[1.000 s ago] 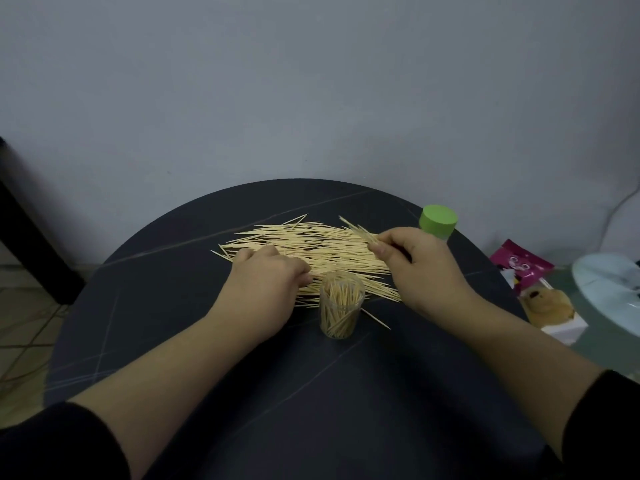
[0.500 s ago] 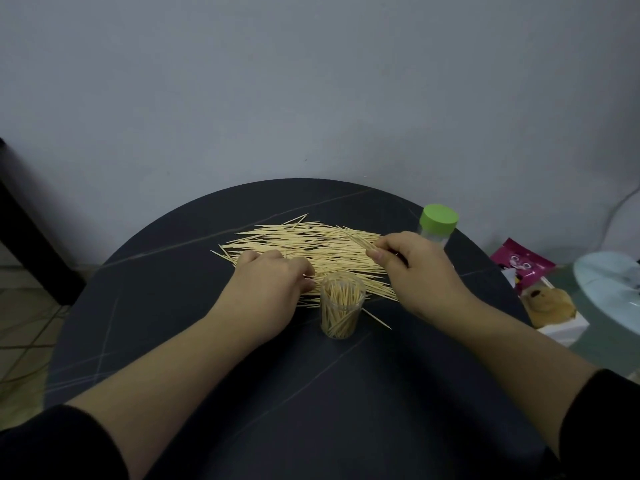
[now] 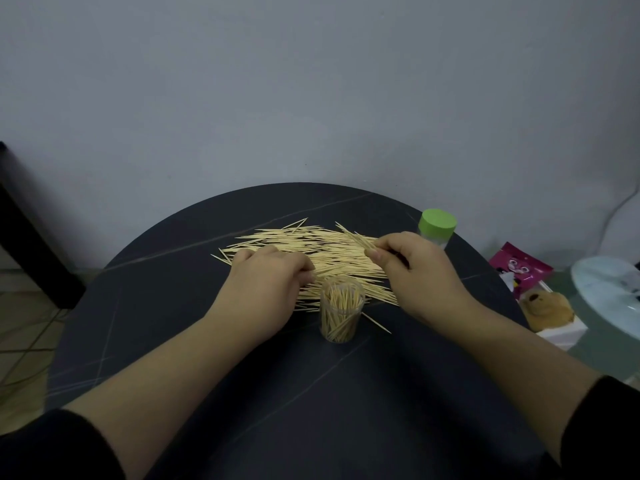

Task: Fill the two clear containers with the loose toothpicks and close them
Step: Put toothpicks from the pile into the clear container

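While most toothpicks [image 3: 311, 244] lie loose on the table [image 3: 242, 393], the right hand [image 3: 419, 271] pinches a small bundle [image 3: 356, 239]. Just nearer than that pinch stands the open clear container [image 3: 341, 313], partly filled. Beyond it, a green-lidded container [image 3: 437, 227] is closed. Whether the left hand [image 3: 266, 282], curled on the pile, grips any is unclear.
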